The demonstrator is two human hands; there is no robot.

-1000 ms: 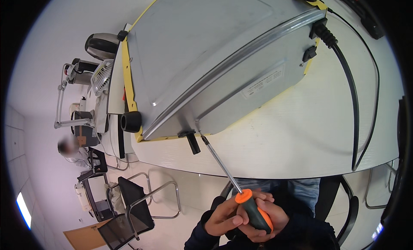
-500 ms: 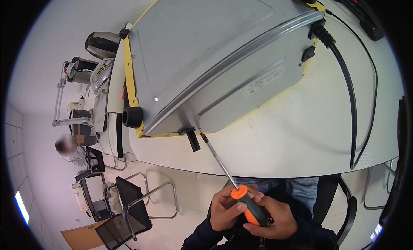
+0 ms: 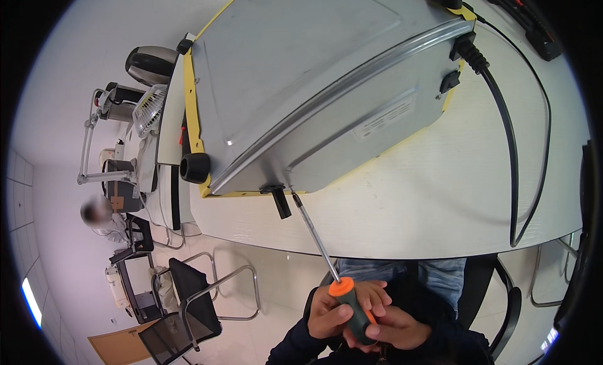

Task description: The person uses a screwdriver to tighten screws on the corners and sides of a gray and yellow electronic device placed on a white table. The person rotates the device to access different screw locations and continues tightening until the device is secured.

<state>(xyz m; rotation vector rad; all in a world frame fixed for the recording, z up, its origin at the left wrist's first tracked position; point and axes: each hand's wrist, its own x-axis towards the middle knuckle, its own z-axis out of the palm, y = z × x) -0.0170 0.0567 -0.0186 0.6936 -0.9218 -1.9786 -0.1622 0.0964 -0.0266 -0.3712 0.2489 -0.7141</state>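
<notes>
Two hands grip one screwdriver (image 3: 326,264) at the picture's six o'clock: the left hand (image 3: 328,315) and the right hand (image 3: 392,326) are both wrapped tight round its orange-and-dark handle. The thin steel shaft runs from them toward eleven o'clock, its tip meeting the lower edge of a grey metal appliance (image 3: 314,95) lying on the white counter (image 3: 440,202). A pale rectangular label (image 3: 384,117) sits on the appliance's side, at about two o'clock from the tip. A black power cord (image 3: 512,145) curves away at three o'clock.

Dark navy long sleeves cover both forearms to the wrists; the left hand (image 3: 328,315) and right hand (image 3: 394,327) are bare, and the trousers look like blue denim.
</notes>
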